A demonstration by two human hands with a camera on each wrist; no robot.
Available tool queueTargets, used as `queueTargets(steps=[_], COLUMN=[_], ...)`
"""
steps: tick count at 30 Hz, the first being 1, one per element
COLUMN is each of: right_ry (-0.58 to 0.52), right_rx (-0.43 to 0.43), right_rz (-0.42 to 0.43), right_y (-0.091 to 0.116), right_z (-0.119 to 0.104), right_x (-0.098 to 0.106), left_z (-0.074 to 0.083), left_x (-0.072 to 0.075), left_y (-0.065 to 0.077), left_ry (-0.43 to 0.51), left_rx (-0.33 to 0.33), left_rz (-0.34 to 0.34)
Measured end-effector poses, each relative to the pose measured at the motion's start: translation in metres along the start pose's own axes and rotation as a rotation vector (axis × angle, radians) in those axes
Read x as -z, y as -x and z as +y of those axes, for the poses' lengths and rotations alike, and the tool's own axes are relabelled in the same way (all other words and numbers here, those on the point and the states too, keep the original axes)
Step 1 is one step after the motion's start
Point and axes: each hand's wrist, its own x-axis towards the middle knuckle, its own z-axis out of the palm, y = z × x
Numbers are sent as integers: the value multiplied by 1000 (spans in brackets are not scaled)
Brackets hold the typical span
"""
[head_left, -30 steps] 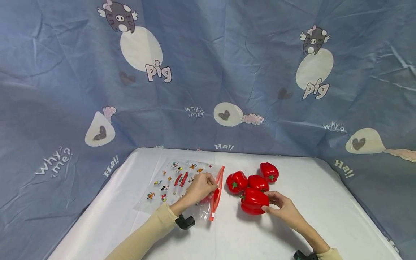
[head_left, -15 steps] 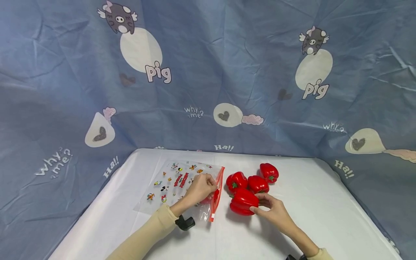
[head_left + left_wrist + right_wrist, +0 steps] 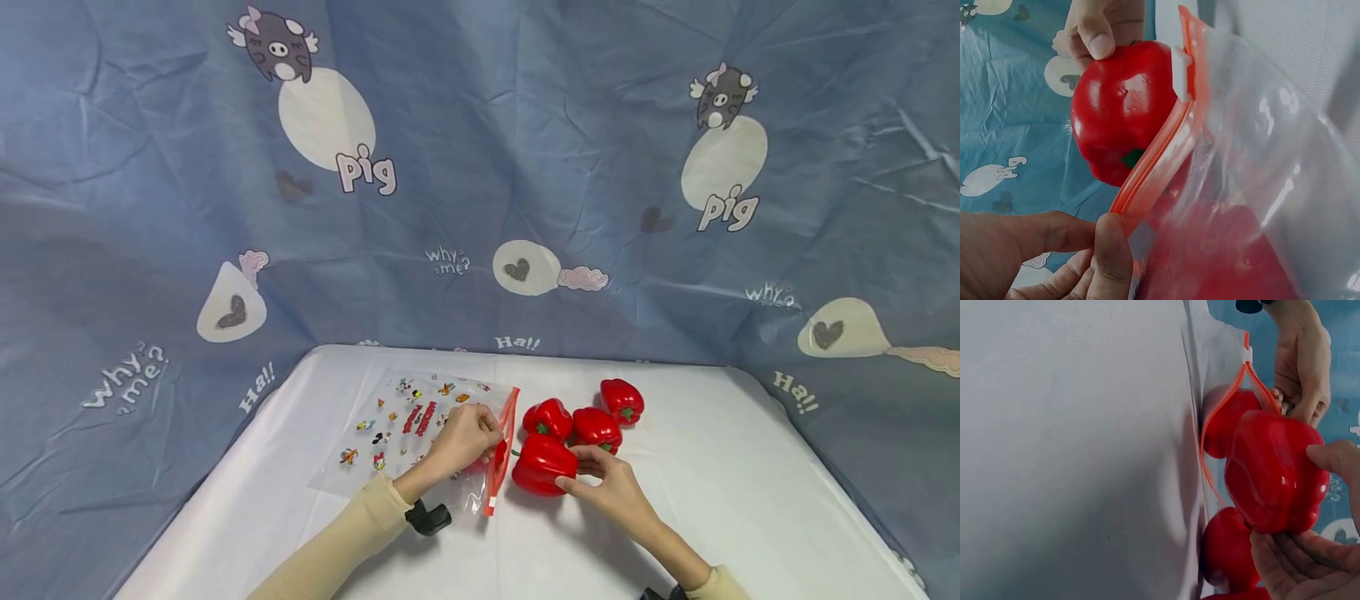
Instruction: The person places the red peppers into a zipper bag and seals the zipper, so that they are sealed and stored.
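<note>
My left hand (image 3: pixel 467 435) pinches the upper edge of a clear zip bag (image 3: pixel 1254 125) with a red zip strip and printed cartoon figures. The bag's mouth gapes to the right, and a red bell pepper (image 3: pixel 1222 440) lies inside it, partly covered by that hand in the head view. In my right hand (image 3: pixel 611 483) is another red bell pepper (image 3: pixel 542 467), gripped between thumb and fingers, its green stem towards the bag's opening. This pepper is close to the red strip; whether it touches cannot be told.
Three more red bell peppers stand together behind the held one: a left one (image 3: pixel 551 417), a middle one (image 3: pixel 598 428) and a right one (image 3: pixel 622 400). A white cloth covers the table (image 3: pixel 712 467). A blue printed curtain (image 3: pixel 480 167) hangs behind it.
My right hand has carried its pepper leftward, from in front of the middle pepper to beside the bag's mouth. The left hand has stayed at the bag's edge.
</note>
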Motion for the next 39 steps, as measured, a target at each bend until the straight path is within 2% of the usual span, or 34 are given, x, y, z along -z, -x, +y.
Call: queueTargets(steps=[13,29,39], right_ry=[-11,-21,23], right_rx=[-6,63,76], right_rz=[19,7,2], right_y=[-4,-9,-10], right_z=[-2,-5,-8], right_x=[-10,-19,-29], left_z=[2,0,1], left_x=[-2,-3,-4], left_y=[1,0,1], left_ry=[18,34,37], left_rx=[-1,-1,10], left_rz=[0,-14,-5])
